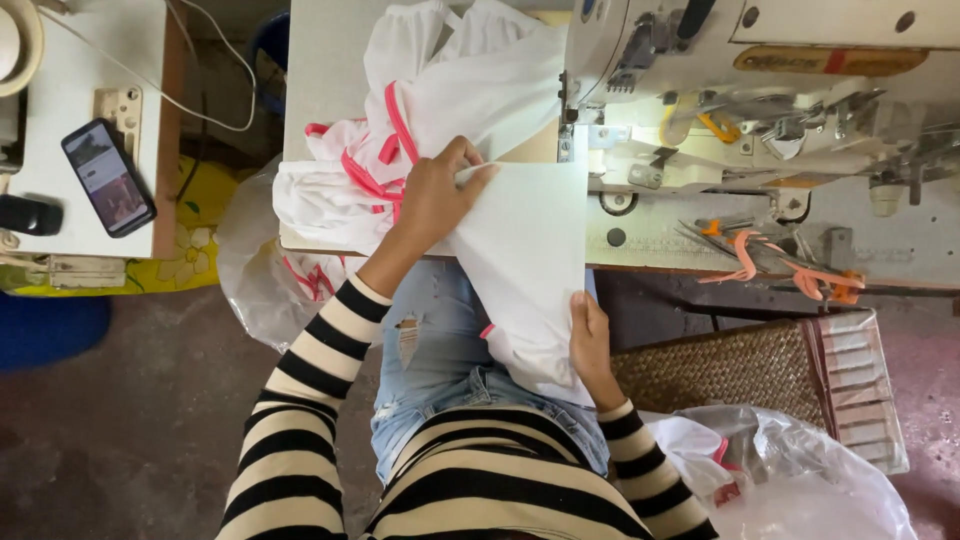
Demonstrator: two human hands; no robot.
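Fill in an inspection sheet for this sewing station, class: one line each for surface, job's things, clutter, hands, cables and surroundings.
Surface: pale sewing table, partly covered by cloth.
Job's things: white fabric panel runs from the sewing machine down to the lap; white pile with pink trim lies beside it.
Clutter: orange-handled scissors on the machine bed; phone on a side table.
Hands: left hand pinches the panel's upper edge; right hand grips its lower edge.
Cables: white cable trails off the side table.
Surroundings: woven basket, clear plastic bags, dark floor.
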